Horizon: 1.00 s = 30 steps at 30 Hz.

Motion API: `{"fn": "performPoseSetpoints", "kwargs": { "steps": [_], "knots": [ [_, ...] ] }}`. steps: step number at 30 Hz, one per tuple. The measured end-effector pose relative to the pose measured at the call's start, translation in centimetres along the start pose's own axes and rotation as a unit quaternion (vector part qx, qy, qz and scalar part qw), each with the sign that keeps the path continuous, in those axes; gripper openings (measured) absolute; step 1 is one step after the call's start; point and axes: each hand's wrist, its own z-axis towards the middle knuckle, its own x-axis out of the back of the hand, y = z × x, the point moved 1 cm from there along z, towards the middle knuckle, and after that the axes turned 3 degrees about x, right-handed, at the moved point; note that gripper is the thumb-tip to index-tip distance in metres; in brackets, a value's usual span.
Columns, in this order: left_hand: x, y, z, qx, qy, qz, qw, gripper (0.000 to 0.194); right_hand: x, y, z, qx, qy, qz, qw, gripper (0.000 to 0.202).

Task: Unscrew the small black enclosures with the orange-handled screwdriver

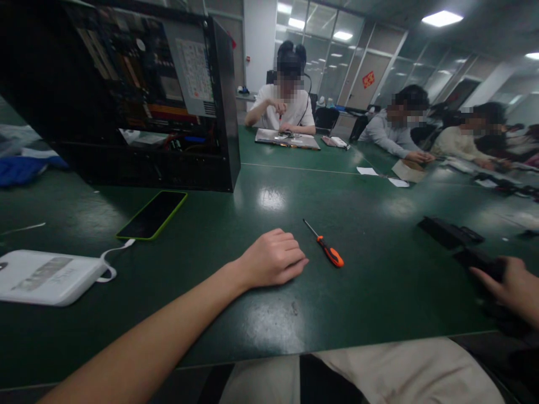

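My left hand (275, 258) rests on the green table in a loose fist. Its fingers curl under toward the palm, and nothing shows in them. Just to its right lies a screwdriver (330, 251) with an orange and black handle, its thin metal shaft pointing away from me; hand and tool are apart. At the right edge my right hand (517, 286), partly cut off, grips a black object (480, 264) with its thumb on top. Motion smears that object, so its kind is unclear. Another dark piece (450, 231) lies just beyond it.
An opened black computer case (151, 163) stands at the left. Before it lie a green-edged phone (154, 215) and a white power bank (50, 278), joined by a white cable. Across the green table (379, 303), several people sit, one behind a flat panel (288, 139).
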Motion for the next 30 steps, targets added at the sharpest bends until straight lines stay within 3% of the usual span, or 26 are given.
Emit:
{"fn": "performPoseSetpoints", "kwargs": {
  "steps": [4, 8, 10, 12, 15, 18, 21, 23, 25, 28, 30],
  "knots": [
    [-0.3, 0.1, 0.1, 0.0, -0.002, -0.01, 1.0, 0.029, 0.3, 0.2, -1.8, -0.007, 0.015, 0.044, 0.999, 0.07],
    [-0.4, 0.2, 0.1, 0.024, 0.0, -0.042, 0.999, 0.026, 3.3, -4.6, -3.1, 0.025, 0.042, 0.062, 0.997, 0.063],
    [-0.4, 0.2, 0.2, 0.062, 0.018, -0.079, 0.995, 0.019, 5.5, -9.0, -4.4, 0.082, 0.072, 0.094, 0.99, 0.063],
    [-0.2, 0.2, 0.2, 0.119, 0.054, -0.129, 0.983, 0.015, 7.6, -14.7, -6.4, 0.181, 0.084, 0.152, 0.968, 0.059],
    [-0.1, 0.1, 0.2, 0.181, 0.094, -0.2, 0.958, 0.038, 9.7, -24.3, -10.1, 0.378, -0.006, 0.26, 0.888, 0.04],
    [-0.1, 0.1, 0.2, 0.185, 0.08, -0.239, 0.95, 0.056, 9.8, -32.5, -13.3, 0.514, -0.095, 0.319, 0.791, 0.024],
    [-0.1, -0.3, 0.1, 0.181, 0.034, -0.249, 0.951, 0.043, 8.3, -37.3, -14.6, 0.554, -0.14, 0.333, 0.75, 0.016],
    [-0.1, -0.9, -0.1, 0.19, 0.009, -0.249, 0.95, 0.033, 7.6, -38.4, -14.9, 0.556, -0.13, 0.338, 0.749, 0.015],
    [0.0, -1.5, -0.3, 0.2, -0.007, -0.248, 0.948, 0.032, 7.8, -38.2, -15.5, 0.544, -0.075, 0.349, 0.759, 0.017],
    [-0.1, -2.1, -0.5, 0.192, -0.027, -0.251, 0.948, 0.033, 10.1, -36.3, -18.4, 0.5, 0.014, 0.401, 0.768, 0.01],
    [-0.2, -2.0, -0.5, 0.179, -0.034, -0.256, 0.949, 0.033, 12.0, -34.4, -21.9, 0.479, -0.01, 0.442, 0.758, 0.01]
  ]
}}
